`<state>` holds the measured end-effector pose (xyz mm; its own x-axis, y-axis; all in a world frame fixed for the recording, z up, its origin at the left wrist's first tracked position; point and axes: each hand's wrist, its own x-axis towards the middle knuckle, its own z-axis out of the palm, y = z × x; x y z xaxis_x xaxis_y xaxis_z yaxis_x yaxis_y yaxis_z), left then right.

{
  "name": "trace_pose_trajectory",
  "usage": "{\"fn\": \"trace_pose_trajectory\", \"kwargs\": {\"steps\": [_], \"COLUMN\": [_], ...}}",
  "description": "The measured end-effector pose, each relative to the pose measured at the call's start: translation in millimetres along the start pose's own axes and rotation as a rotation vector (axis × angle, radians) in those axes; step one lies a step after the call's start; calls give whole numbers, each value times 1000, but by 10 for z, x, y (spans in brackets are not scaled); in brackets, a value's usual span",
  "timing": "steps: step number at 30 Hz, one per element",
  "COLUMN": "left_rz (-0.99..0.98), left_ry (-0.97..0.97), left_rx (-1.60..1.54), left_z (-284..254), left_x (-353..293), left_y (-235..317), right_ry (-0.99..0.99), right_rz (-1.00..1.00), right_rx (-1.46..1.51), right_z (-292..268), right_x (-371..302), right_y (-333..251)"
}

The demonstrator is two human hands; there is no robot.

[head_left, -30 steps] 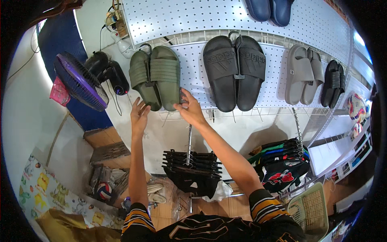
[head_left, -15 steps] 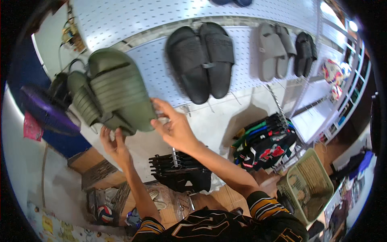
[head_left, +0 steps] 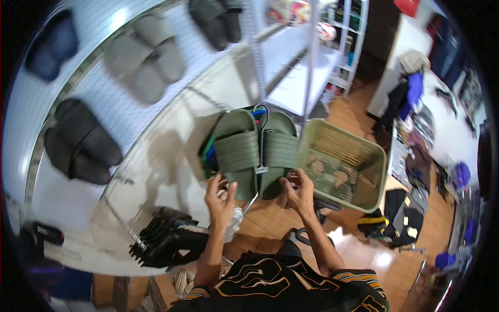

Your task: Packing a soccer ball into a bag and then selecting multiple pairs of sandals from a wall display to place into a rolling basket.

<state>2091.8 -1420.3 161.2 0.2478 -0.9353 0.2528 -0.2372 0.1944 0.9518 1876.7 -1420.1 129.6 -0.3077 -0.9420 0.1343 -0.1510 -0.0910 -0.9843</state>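
Ribbed olive-green rubber slides have left the white perforated panel; the left hand and right hand now carry them, fingers gripping heel ends.

Five pairs of slides, one left hand, one right hand, one basket
The slides count ten singly: one pair of green slides mid-frame, one pair of grey slides and one pair of dark blue slides at upper left, and two black pairs, one at left, one along the top edge.
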Motion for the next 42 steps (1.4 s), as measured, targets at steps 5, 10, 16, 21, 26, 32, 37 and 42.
{"fn": "trace_pose_trajectory", "kwargs": {"steps": [5,10,16,21,26,32,37,42], "left_rz": [77,-28,-345,-562,-661,-658,-923,-745], "left_ry": [-425,-687,-908,-893,-893,-919,-890,-969], "left_rx": [144,372,672,776,802,726,238,-186], "left_z": [1916,3169,3943,4119,4310,4429,4122,3628], "left_x": [149,151,-151,-52,45,-8,104,287], "left_y": [-761,-1922,-2660,-3105,-3314,-3622,-3700,-2409], "right_ry": [286,326,161,72,68,36,66,164], "right_rz": [138,318,799,996,1104,1192,1115,908], "right_rx": [-225,-473,-493,-318,-306,-71,205,12], "right_z": [-1366,-1929,-2275,-2088,-1993,-2023,-1690,-1662], "right_x": [348,675,785,975,1104,1168,1260,1479], "right_y": [1084,2222,3468,3985,4202,4352,4131,3723]}}
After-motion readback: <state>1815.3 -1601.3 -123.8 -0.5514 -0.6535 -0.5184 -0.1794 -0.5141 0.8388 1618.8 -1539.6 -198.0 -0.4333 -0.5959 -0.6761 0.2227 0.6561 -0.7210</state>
